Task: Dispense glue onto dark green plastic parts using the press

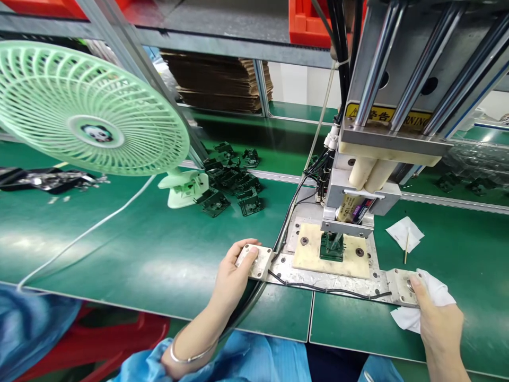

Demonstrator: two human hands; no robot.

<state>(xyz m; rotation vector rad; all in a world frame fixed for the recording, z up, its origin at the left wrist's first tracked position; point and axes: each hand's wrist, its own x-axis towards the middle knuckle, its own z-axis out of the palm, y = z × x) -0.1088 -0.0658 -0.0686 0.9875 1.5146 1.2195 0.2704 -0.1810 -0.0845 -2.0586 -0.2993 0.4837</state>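
My left hand (233,276) is closed around the left button box (261,262) of a small press (392,138), its thumb on top over the button. At the other end of the metal base, my right hand (441,321) wraps the right button box (398,286) with its thumb on the round metal button. A white cloth (439,291) is bunched under and beside that hand. Between the hands, a dark green plastic part (331,249) sits on the cream fixture plate (304,258). The press head (348,227) is down over the part and partly hides it.
A pile of dark green parts (234,183) lies beyond my left hand. A light green fan (95,114) stands left, its white cord (91,228) crossing the table. White paper (403,233) with a thin stick (406,246) lies right. Black cables (286,223) run beside the press.
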